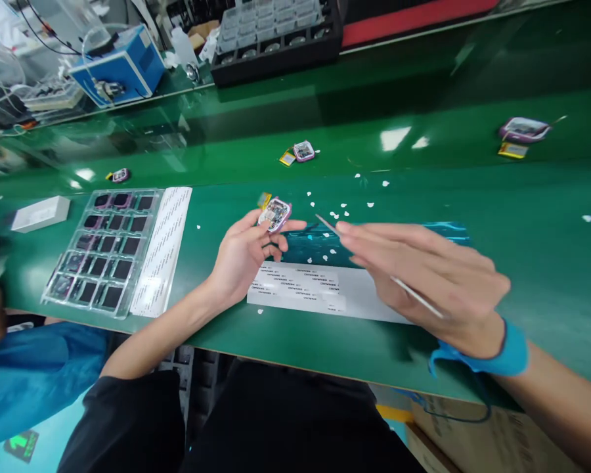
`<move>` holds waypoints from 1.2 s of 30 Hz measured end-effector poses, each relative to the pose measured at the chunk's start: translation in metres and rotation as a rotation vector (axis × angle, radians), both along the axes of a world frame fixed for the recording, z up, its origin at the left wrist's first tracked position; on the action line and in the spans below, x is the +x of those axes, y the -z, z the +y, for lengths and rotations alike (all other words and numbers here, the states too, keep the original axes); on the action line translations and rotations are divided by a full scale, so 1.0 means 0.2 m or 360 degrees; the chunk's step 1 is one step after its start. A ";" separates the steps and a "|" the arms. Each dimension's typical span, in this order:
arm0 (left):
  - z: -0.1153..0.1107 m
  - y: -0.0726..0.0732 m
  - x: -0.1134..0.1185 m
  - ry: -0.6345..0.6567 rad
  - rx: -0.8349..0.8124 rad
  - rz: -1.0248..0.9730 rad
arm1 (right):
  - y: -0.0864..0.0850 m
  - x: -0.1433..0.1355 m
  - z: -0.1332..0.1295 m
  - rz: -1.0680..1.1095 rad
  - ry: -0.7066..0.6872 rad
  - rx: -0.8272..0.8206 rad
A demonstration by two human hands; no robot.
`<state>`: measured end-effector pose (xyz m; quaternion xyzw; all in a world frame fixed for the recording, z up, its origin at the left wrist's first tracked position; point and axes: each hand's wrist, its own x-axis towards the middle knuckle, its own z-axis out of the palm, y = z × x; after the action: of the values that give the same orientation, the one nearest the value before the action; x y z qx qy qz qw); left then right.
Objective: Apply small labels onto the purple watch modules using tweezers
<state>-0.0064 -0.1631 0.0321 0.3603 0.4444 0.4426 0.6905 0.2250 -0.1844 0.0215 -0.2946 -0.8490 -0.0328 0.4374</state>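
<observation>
My left hand (243,256) holds a small purple-rimmed device (274,214) with its circuit board showing and a yellow battery (264,199) hanging off it. My right hand (433,276) grips thin metal tweezers (328,225), their tip pointing left, a short way from the device. Both hands hover over a white label sheet (315,292) and a blue film strip (374,240) on the green bench (522,276). A blue wrist strap (509,351) circles my right wrist.
A clear tray (103,253) of several dark screens lies left, beside a white perforated strip (163,246) and a white box (40,213). More purple devices (304,151) (523,129) (120,175) lie farther back. White paper bits (342,209) litter the bench. A blue-sleeved co-worker (24,378) is at left.
</observation>
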 end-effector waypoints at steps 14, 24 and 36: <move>0.02 0.14 -0.04 -0.0053 0.0269 0.0429 | 0.06 0.05 0.13 -0.0040 -0.0148 -0.0547; 0.00 0.19 -0.03 0.0115 0.0209 0.0469 | 0.10 0.07 0.17 -0.0118 -0.0143 -0.0727; -0.04 0.13 0.00 -0.0060 0.0082 0.0175 | 0.00 0.06 -0.02 -0.0429 -0.0371 -0.0244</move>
<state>-0.0064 -0.1711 0.0069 0.3933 0.4768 0.4463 0.6471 0.2371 -0.1877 0.0213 -0.2197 -0.9283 0.0435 0.2967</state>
